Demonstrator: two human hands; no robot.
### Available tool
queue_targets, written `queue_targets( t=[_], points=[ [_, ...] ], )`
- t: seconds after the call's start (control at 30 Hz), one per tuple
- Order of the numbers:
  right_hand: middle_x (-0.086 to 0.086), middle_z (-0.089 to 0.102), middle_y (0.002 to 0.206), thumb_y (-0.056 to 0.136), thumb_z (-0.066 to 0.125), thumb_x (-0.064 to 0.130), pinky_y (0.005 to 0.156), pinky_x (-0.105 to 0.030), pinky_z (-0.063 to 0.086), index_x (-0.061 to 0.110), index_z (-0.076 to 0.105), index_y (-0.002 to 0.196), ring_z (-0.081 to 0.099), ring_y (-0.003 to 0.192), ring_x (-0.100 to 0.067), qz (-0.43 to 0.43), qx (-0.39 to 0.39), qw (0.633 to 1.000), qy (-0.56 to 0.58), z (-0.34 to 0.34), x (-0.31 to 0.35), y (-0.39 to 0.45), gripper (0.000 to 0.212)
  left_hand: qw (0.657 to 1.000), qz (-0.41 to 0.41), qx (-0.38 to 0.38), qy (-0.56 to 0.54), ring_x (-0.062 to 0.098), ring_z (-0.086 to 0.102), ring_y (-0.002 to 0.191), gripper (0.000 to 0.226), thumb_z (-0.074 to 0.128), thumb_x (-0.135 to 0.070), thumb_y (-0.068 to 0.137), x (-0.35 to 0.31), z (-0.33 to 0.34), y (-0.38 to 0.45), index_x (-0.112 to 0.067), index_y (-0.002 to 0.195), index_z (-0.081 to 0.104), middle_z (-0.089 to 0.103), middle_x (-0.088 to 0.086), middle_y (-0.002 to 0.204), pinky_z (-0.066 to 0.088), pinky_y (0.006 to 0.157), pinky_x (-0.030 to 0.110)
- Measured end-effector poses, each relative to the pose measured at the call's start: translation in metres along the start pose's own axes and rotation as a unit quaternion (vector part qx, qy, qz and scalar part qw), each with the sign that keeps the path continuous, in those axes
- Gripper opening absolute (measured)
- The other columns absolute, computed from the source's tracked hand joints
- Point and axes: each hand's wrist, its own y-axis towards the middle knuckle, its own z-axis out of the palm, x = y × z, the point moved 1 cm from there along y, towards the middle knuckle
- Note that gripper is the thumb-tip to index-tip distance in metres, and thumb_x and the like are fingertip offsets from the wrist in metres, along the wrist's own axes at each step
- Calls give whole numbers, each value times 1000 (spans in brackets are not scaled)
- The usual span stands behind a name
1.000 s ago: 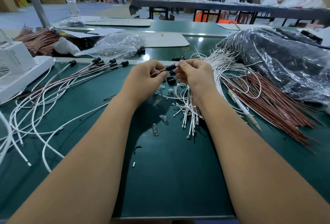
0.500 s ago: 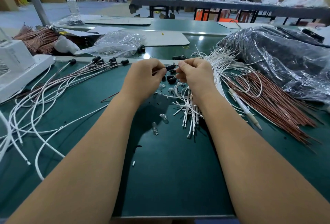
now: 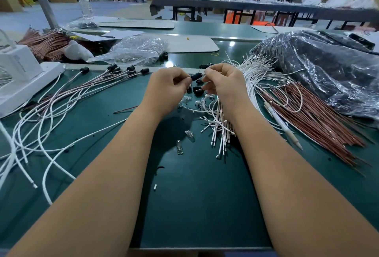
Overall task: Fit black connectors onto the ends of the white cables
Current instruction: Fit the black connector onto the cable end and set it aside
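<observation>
A small black connector [image 3: 195,76] hangs between my two hands above the green table. My left hand [image 3: 167,90] pinches its left end together with a thin cable. My right hand [image 3: 224,84] pinches the right end, fingers curled. A few loose black connectors [image 3: 198,91] lie on the table just below. A bundle of short white cables [image 3: 220,133] lies under my right wrist. More white cables [image 3: 254,74] fan out to the right. Finished cables with black connectors [image 3: 121,70] lie to the left.
Red-brown wires [image 3: 320,121] and a pen [image 3: 283,125] lie at the right, beside a dark plastic bag [image 3: 332,72]. Small clear bulbs [image 3: 179,147] sit near the middle. A white device [image 3: 22,78] stands at the left, a clear bag [image 3: 135,51] behind.
My hands have stayed together on the connector and shifted slightly toward me. The long white cable at the left has slid a little on the table.
</observation>
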Motion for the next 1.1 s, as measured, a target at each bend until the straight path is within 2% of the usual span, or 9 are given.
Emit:
queue_targets(
  t=[0.13, 0.37, 0.7, 0.77, 0.83, 0.93, 1.1],
  points=[
    [-1, 65, 71, 95, 58, 7, 55, -16, 49, 13, 61, 82, 62, 57, -5, -22, 4, 999, -32, 1, -1, 1, 15, 1000, -13, 1, -5, 38, 63, 72, 15, 63, -12, 91, -1, 0, 0, -2, 82, 70, 67, 17, 71, 54, 72, 49],
    [-3, 63, 71, 97, 56, 7, 51, -16, 48, 14, 60, 80, 61, 55, -7, -12, 16, 999, -38, 2, -2, 2, 18, 999, -35, -16, -29, 38, 63, 74, 16, 63, -13, 91, -4, 1, -2, -1, 83, 70, 68, 18, 74, 54, 73, 47],
    [-5, 67, 70, 92, 61, 10, 56, -24, 55, 10, 65, 80, 62, 54, -9, -43, -10, 994, -102, 4, 0, -1, 12, 997, -64, -21, -31, 40, 62, 75, 20, 60, -15, 93, -4, 4, 0, 1, 82, 65, 67, 22, 75, 53, 73, 50],
    [-8, 68, 71, 90, 62, 9, 58, -28, 57, 11, 66, 77, 64, 56, -12, -53, -4, 992, -112, 5, 2, -3, 13, 997, -69, -20, -29, 41, 61, 76, 21, 59, -15, 93, -3, 3, -1, 1, 82, 65, 67, 23, 77, 53, 73, 50],
    [-10, 69, 70, 87, 66, 9, 64, -37, 59, 10, 68, 76, 67, 61, -22, -69, 6, 990, -120, 6, 3, -6, 11, 996, -74, -14, -38, 40, 61, 74, 19, 59, -15, 93, -4, 2, -1, 0, 84, 66, 66, 24, 78, 53, 73, 49],
    [-9, 69, 68, 84, 73, 12, 66, -42, 60, 10, 71, 75, 69, 65, -30, -86, 5, 989, -122, 5, 5, -7, 10, 996, -75, -7, -52, 30, 56, 68, 16, 59, -13, 93, -5, 1, -1, -2, 87, 68, 66, 25, 79, 52, 73, 46],
    [-2, 69, 66, 82, 76, 12, 66, -38, 59, 19, 70, 70, 66, 57, -15, -87, -5, 987, -135, 5, 3, -5, 15, 995, -72, 17, -61, 21, 53, 63, 13, 60, -10, 92, -4, 1, -1, -3, 86, 69, 66, 22, 74, 50, 63, 37]
  ],
)
